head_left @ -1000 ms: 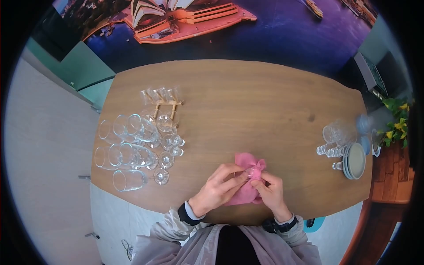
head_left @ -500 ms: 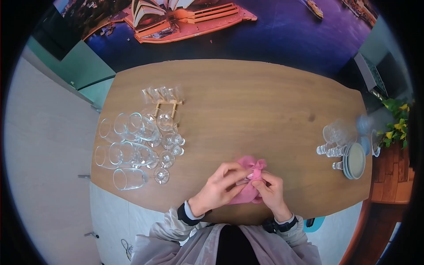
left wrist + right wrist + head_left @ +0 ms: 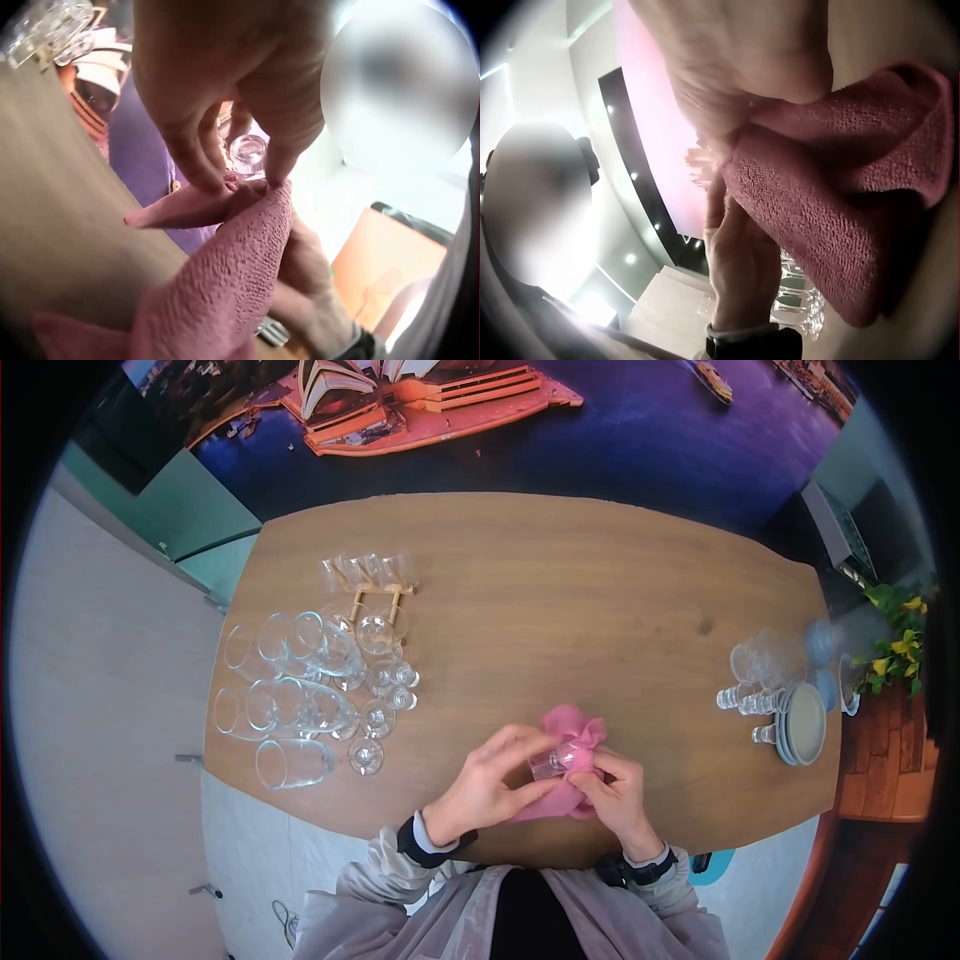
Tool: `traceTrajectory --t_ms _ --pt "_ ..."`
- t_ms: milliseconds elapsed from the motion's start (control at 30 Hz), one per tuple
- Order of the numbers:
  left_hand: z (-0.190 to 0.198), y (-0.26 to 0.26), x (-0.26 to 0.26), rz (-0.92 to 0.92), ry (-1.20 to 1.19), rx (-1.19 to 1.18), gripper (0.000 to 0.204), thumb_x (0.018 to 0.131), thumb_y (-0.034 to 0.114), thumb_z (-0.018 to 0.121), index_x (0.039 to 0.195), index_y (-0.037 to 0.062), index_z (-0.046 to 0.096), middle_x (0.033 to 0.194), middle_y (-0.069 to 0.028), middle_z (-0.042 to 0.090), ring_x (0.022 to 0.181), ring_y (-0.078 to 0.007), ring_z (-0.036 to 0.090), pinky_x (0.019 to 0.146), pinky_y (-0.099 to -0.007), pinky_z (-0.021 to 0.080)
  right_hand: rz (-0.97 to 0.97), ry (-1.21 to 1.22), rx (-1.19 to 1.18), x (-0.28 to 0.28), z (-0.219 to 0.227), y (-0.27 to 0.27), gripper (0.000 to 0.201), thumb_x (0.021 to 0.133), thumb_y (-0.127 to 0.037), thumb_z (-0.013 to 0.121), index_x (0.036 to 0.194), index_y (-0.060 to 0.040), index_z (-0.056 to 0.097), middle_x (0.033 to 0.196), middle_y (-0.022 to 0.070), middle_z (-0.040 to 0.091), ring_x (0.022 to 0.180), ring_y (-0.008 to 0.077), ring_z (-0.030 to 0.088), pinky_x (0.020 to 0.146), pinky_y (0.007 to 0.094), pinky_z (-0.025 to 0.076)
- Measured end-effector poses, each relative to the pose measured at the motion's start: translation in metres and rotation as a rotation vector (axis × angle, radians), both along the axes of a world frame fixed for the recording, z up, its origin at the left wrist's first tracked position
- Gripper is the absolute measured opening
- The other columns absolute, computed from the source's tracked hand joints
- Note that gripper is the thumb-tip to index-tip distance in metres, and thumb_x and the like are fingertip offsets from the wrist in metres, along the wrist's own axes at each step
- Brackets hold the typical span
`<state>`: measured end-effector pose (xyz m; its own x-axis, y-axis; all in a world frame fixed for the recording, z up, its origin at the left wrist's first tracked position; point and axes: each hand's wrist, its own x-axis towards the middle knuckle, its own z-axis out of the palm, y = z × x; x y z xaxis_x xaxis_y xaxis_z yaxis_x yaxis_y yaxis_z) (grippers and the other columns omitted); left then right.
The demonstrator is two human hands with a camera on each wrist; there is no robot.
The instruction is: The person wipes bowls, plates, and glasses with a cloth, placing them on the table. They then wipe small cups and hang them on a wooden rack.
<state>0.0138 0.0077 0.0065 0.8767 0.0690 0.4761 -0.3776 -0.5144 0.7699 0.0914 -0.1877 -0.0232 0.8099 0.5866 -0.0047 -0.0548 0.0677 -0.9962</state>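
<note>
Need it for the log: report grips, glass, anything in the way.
Left grip: fingers around small glass, contact unclear. Right grip: pinching pink cloth. Small glass partly in cloth. No obstruction seen; other glasses apart, at left.

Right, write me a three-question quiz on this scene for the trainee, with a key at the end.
1. Multiple choice: what shows out of the pink cloth?
A) a leafy plant
B) a small clear glass
C) a pale round dish

2. True or false: the right hand is holding nothing and is well away from the cloth.

3. Fill the gap: in the head view, the large group of clear glasses is on the ____ side of the table.

Key:
1. B
2. False; that hand grips the cloth.
3. left
</note>
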Motion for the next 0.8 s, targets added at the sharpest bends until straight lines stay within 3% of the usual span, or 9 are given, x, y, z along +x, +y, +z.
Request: traceTrajectory --t_ms 67,200,267,367,467,600,667,733,800 --pt "0.006 0.003 -0.006 -0.125 0.62 -0.604 0.04 0.082 0.001 0.079 0.121 0.0024 0.072 0.112 -0.0132 0.068 0.095 -0.0291 0.07 0.081 -0.0354 0.057 -0.001 -0.151 0.014 0.001 0.003 0.001 0.02 0.09 -0.014 0.079 0.091 0.0035 0.07 0.074 0.0009 0.055 0.064 0.0065 0.047 0.056 0.0253 0.039" --pt "-0.003 0.003 -0.004 -0.074 0.319 -0.272 0.04 0.083 0.0 0.077 0.122 0.0019 0.071 0.113 -0.014 0.069 0.095 -0.0282 0.07 0.08 -0.0358 0.059 0.083 -0.181 -0.095 0.004 -0.006 -0.005 0.018 0.092 -0.014 0.077 0.097 0.0025 0.071 0.077 -0.001 0.059 0.069 0.005 0.051 0.059 0.0242 0.042" --pt "-0.006 0.004 -0.001 -0.064 0.058 0.183 0.042 0.084 0.0 0.076 0.126 0.0006 0.069 0.114 -0.016 0.069 0.096 -0.0255 0.071 0.078 -0.0355 0.06 0.078 0.214 -0.004 -0.001 -0.001 0.0 0.018 0.095 -0.015 0.075 0.101 0.0018 0.071 0.08 -0.0022 0.063 0.073 0.0044 0.053 0.062 0.0245 0.045" --pt "0.001 0.012 0.003 -0.082 -0.025 0.266 0.043 0.084 0.002 0.078 0.126 -0.001 0.068 0.112 -0.0173 0.07 0.091 -0.0236 0.071 0.076 -0.036 0.06 0.164 0.275 0.015 -0.001 0.001 -0.001 0.017 0.097 -0.015 0.072 0.102 0.0014 0.071 0.082 -0.0023 0.067 0.074 0.0039 0.054 0.063 0.0244 0.046" --pt "0.005 0.011 -0.001 -0.075 0.214 -0.034 0.041 0.084 0.004 0.079 0.124 -0.002 0.069 0.105 -0.0166 0.073 0.084 -0.0226 0.072 0.074 -0.0342 0.059 0.228 0.075 -0.085 0.002 0.011 -0.001 0.017 0.099 -0.015 0.069 0.102 0.0016 0.07 0.084 -0.0002 0.067 0.074 0.0044 0.054 0.063 0.0243 0.045" --pt "0.02 0.017 -0.004 -0.088 0.518 -0.109 0.04 0.084 0.002 0.079 0.123 -0.0029 0.069 0.1 -0.0155 0.075 0.082 -0.0194 0.072 0.075 -0.0307 0.058 0.098 -0.273 -0.079 -0.002 0.001 0.007 0.02 0.102 -0.018 0.065 0.099 0.0021 0.069 0.079 0.0003 0.065 0.073 0.007 0.055 0.063 0.0261 0.046" --pt "0.02 0.022 -0.009 -0.059 0.629 -0.193 0.038 0.085 0.002 0.079 0.122 -0.0035 0.07 0.096 -0.0131 0.076 0.084 -0.0159 0.071 0.076 -0.0287 0.057 -0.054 0.024 -0.066 -0.005 0.0 0.009 0.021 0.103 -0.018 0.062 0.099 0.0017 0.068 0.081 0.0052 0.063 0.071 0.0125 0.055 0.064 0.0273 0.046" --pt "0.011 0.027 -0.019 -0.122 0.722 -0.257 0.038 0.085 0.0 0.079 0.121 -0.006 0.069 0.103 -0.013 0.075 0.093 -0.0158 0.07 0.082 -0.0293 0.057 -0.125 -0.053 -0.031 0.008 0.005 0.01 0.019 0.101 -0.017 0.062 0.101 0.0007 0.068 0.087 0.0103 0.063 0.076 0.0219 0.058 0.07 0.0339 0.049" --pt "0.001 0.026 -0.027 -0.143 0.607 -0.43 0.038 0.087 -0.001 0.077 0.123 -0.0075 0.067 0.111 -0.0147 0.073 0.102 -0.0178 0.068 0.09 -0.0302 0.054 0.111 -0.426 -0.213 0.008 -0.011 0.008 0.021 0.097 -0.017 0.064 0.11 -0.0008 0.067 0.095 0.0125 0.064 0.089 0.0305 0.06 0.081 0.0405 0.05"
